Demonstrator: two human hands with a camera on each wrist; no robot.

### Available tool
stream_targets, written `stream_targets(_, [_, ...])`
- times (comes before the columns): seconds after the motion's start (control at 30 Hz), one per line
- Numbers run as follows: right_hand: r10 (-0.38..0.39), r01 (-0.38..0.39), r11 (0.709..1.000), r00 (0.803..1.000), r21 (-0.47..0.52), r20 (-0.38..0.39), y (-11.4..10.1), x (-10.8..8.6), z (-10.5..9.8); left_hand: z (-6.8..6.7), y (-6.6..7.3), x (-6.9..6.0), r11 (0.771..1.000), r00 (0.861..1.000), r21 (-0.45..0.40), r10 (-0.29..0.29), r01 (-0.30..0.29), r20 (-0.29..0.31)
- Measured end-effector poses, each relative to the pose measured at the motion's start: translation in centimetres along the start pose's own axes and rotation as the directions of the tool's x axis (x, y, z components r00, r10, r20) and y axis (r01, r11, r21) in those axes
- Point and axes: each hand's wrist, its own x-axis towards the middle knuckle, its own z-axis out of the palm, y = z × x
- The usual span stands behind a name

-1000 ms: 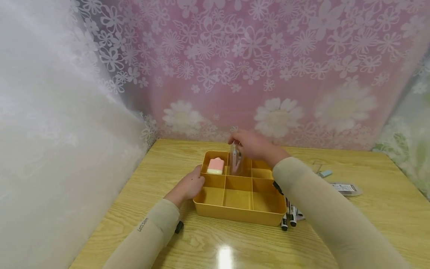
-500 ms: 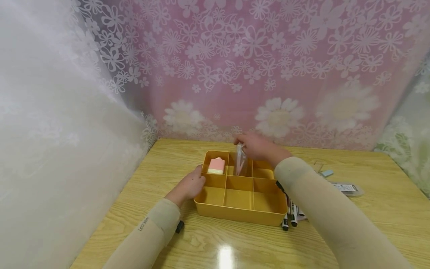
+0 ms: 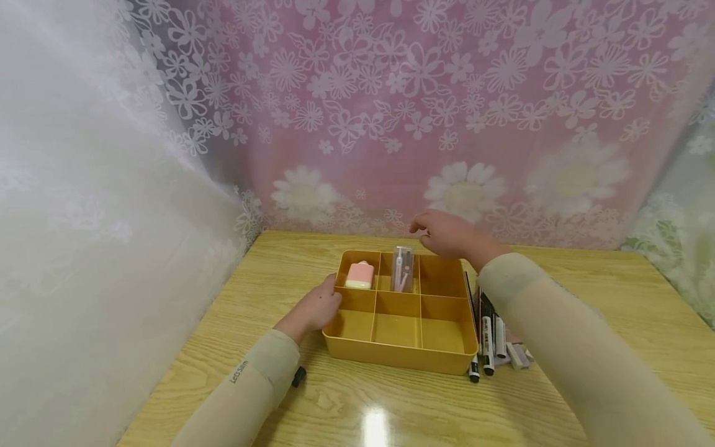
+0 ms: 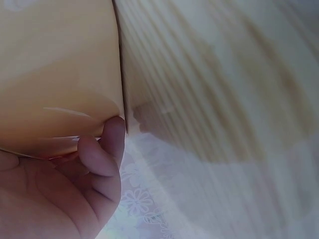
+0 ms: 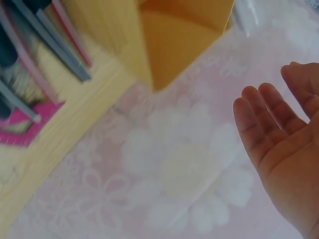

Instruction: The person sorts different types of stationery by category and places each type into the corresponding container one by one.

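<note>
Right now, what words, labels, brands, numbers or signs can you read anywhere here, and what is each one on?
"Let's Slim": dark lettering on the left sleeve, near the cuff; small, but it seems to read so.
Markers beside the yellow box: dark print on a white barrel, too small to read.
I can make out no other text.

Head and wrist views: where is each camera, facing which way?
Head: on the head, facing forward and down at the box; left hand, right hand and sleeves show.
Left wrist: on that wrist, facing the left hand gripping the box.
Right wrist: on that wrist, facing the right hand and cloth.
Shared: head and right wrist show the box.
</note>
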Motion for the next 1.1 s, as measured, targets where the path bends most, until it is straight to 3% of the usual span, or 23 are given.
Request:
stream_targets(0.33, [0.048,-0.048,0.999,0.999,0.003,-0.016,4.4,-3.7,-2.6,0.0,0.1,0.0,1.000,1.000,-0.005,0.005,-0.005,0.004])
stream_targets(0.57, [0.123,-0.123,0.992,0.992,0.007,0.040,7.7,-7.0,-4.1,-0.1,0.2,0.1,1.000,1.000,0.000,0.008,-0.008,0.012])
stream_targets(1.1, [0.214,-0.213,0.977,0.969,-0.020,0.121,15.8,-15.4,-1.8,-0.2,-0.3,-0.3,1.000,1.000,-0.001,-0.007,0.007,0.007])
